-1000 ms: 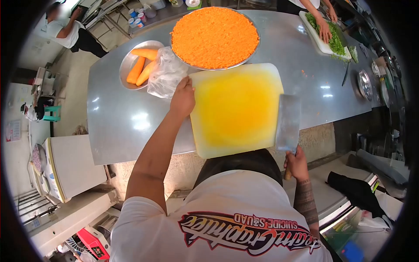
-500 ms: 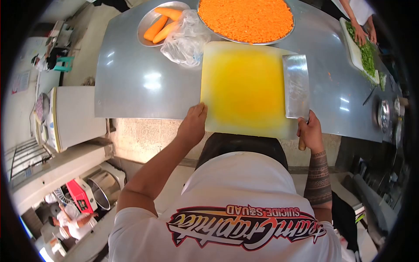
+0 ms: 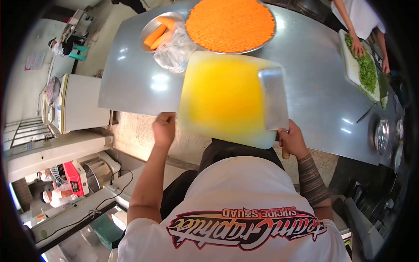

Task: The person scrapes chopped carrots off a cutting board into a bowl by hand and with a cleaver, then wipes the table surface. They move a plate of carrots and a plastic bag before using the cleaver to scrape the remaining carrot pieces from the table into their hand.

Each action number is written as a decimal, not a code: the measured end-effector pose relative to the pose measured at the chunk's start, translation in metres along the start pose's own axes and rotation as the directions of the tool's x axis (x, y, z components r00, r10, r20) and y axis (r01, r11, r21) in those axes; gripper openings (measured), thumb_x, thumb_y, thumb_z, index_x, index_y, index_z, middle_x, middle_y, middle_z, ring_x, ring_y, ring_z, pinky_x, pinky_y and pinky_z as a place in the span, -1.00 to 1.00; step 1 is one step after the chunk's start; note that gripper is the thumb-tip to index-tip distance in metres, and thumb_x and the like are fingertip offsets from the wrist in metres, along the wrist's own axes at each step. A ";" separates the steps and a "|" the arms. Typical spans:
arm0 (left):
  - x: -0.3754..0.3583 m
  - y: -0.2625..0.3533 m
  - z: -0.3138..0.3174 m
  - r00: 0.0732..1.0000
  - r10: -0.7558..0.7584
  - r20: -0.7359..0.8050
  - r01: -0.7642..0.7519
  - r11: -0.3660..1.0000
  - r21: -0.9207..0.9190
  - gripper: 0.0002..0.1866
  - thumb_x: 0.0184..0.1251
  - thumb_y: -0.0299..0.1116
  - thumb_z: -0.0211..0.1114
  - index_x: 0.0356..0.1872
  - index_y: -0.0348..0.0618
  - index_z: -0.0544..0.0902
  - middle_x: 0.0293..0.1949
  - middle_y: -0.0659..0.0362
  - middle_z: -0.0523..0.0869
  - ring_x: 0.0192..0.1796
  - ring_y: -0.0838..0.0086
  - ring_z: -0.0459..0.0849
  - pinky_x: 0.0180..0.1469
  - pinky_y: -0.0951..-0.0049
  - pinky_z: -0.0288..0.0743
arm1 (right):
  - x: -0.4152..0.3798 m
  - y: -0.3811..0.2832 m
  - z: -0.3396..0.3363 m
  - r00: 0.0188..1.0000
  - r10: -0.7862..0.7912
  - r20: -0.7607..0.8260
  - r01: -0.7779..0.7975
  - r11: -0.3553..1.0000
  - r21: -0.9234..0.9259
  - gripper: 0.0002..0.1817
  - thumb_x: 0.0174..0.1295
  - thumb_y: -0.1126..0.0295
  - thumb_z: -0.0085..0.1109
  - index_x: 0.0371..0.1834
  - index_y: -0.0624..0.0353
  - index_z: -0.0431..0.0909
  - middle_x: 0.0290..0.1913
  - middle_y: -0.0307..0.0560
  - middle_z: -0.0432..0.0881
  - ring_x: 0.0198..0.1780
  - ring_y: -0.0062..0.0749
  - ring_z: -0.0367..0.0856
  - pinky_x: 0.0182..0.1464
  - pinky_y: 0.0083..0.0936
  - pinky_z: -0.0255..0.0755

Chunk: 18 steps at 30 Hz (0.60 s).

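A cleaver [image 3: 274, 98] lies with its broad blade flat over the right side of the cutting board [image 3: 220, 98], a pale board stained yellow. My right hand [image 3: 294, 139] is closed around its handle, whose wooden end shows below the fist. Beside the board's left edge is my left hand [image 3: 165, 130], fingers curled in; it seems just apart from the edge, with nothing visible in it. The board's near edge reaches over the table's front edge. Beyond the board sits a large round tray heaped with finely chopped carrot [image 3: 229, 26].
A metal bowl [image 3: 145, 43] holds several whole carrots [image 3: 155, 35], with a clear plastic bag [image 3: 175, 52] against it. At the right, another person's hand [image 3: 358, 47] rests on chopped greens [image 3: 369, 72] on a white board. A knife [image 3: 365, 113] lies on the steel table [image 3: 135, 83].
My left hand has come off the board's left edge and curled up, shifting left. My right hand still grips the cleaver. The view has tilted and shifted.
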State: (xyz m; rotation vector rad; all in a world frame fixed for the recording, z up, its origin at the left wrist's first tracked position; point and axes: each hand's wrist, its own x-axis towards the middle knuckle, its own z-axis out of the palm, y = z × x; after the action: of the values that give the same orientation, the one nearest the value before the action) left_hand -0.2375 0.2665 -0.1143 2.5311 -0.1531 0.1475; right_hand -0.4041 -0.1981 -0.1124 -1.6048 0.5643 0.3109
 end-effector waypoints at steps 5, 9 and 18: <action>0.085 0.147 -0.081 0.849 0.141 -0.509 -0.334 0.890 -0.311 -0.93 0.49 -0.61 0.39 -0.15 -0.19 0.76 -0.16 0.18 0.87 -0.12 0.57 0.79 0.05 0.48 0.68 | -0.018 -0.001 -0.016 0.995 0.026 0.093 -0.023 0.999 -0.043 -0.67 0.52 0.44 0.16 0.27 0.31 0.50 -0.38 -0.19 0.61 -0.52 -0.55 0.59 -0.44 -0.45 0.57; 0.159 0.233 -0.073 0.766 0.354 -0.537 -0.564 0.770 -0.297 -0.75 0.55 -0.55 0.34 0.17 -0.23 0.70 0.03 0.08 0.85 0.08 0.36 0.79 0.26 0.34 0.64 | -0.021 0.012 -0.030 0.993 0.057 0.100 -0.049 0.995 -0.082 -0.68 0.51 0.44 0.18 0.25 0.30 0.52 -0.41 -0.19 0.62 -0.53 -0.54 0.60 -0.44 -0.43 0.57; 0.113 0.172 0.033 0.871 0.478 -0.112 -0.469 0.878 0.093 -0.61 0.34 -0.49 0.44 0.19 -0.22 0.71 0.18 -0.14 0.74 0.28 -0.10 0.65 0.34 -0.01 0.52 | -0.048 0.006 -0.036 0.997 0.033 -0.068 -0.033 0.999 -0.011 -0.74 0.50 0.47 0.16 0.18 0.32 0.55 -0.42 -0.19 0.64 -0.55 -0.58 0.58 -0.50 -0.49 0.53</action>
State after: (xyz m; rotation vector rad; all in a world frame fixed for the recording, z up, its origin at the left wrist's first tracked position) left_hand -0.1484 0.0985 -0.0300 2.4867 -0.7293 0.5201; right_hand -0.4520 -0.2258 -0.0887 -1.6238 0.6420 0.2861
